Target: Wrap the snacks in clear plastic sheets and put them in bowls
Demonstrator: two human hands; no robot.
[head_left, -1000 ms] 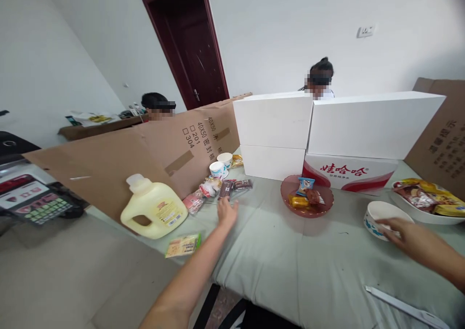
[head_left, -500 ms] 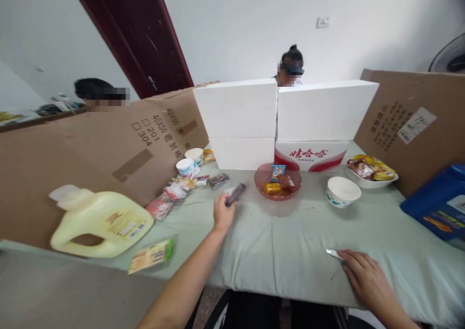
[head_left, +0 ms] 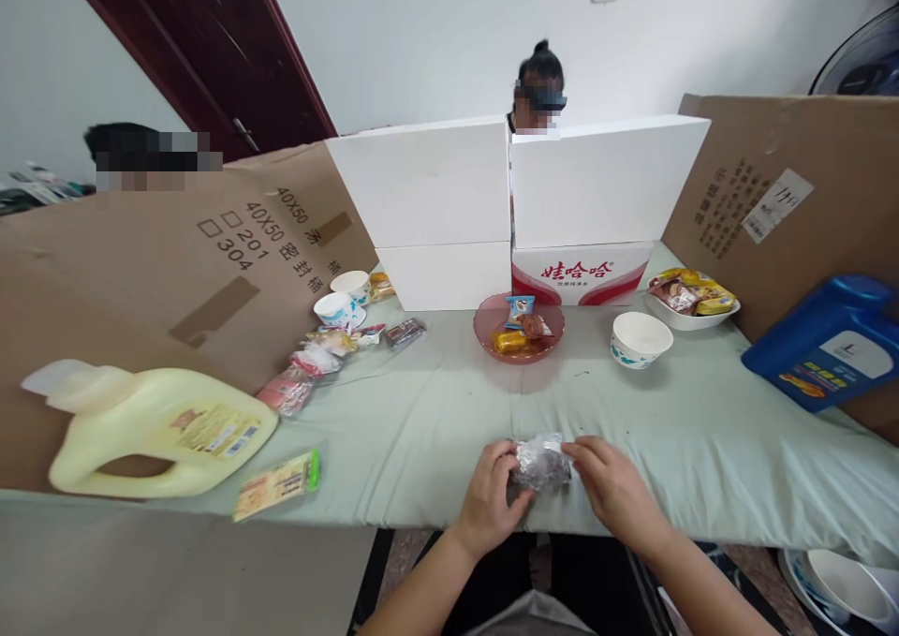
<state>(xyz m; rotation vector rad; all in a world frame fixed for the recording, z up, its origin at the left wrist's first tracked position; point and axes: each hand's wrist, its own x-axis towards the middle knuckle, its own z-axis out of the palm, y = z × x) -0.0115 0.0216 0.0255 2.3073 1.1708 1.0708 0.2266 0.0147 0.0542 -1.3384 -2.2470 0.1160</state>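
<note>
Fingers (head_left: pixel 507 455) of left hand (head_left: pixel 492 497) and right hand (head_left: pixel 612 488) curled and pinching one crinkled packet (head_left: pixel 539 465) from both ends, thumbs under or behind, at near edge of table (head_left: pixel 702 449), just above green cloth.

Risk, as a judgement: wrapper tearing unevenly under opposed pulls, contents spilling over edge onto lap or floor, since packet sits so close to rim. Grip slipping on shiny foil also possible. Elbows swinging outward could nudge flat green-edged pack (head_left: pixel 276 484) lying near left edge, already close to overhang. Yellow jug (head_left: pixel 151 427) on its side, well apart to left, apparently capped; blue jug (head_left: pixel 825 341) tilted at right against cardboard (head_left: pixel 787 196); either could roll if cloth gets tugged.

Farther out: pink dish (head_left: pixel 518 329) with a few wrapped sweets, white bowl (head_left: pixel 640 337) beside it, plate (head_left: pixel 692 310) of snacks beyond, row of snack packs (head_left: pixel 316 364) along left cardboard wall (head_left: pixel 175 261), two paper cups (head_left: pixel 343 297), white boxes (head_left: pixel 512 196) stacked at back.

Hard to make out: packet contents, dark mass through blurred, shiny film; whether wrapper already opened cannot be told. Fingertips partly buried in folds. Two other people mostly hidden behind cardboard and boxes, only tops of heads visible. Fan cut off at upper right, white dishes cut off at lower right corner.
</note>
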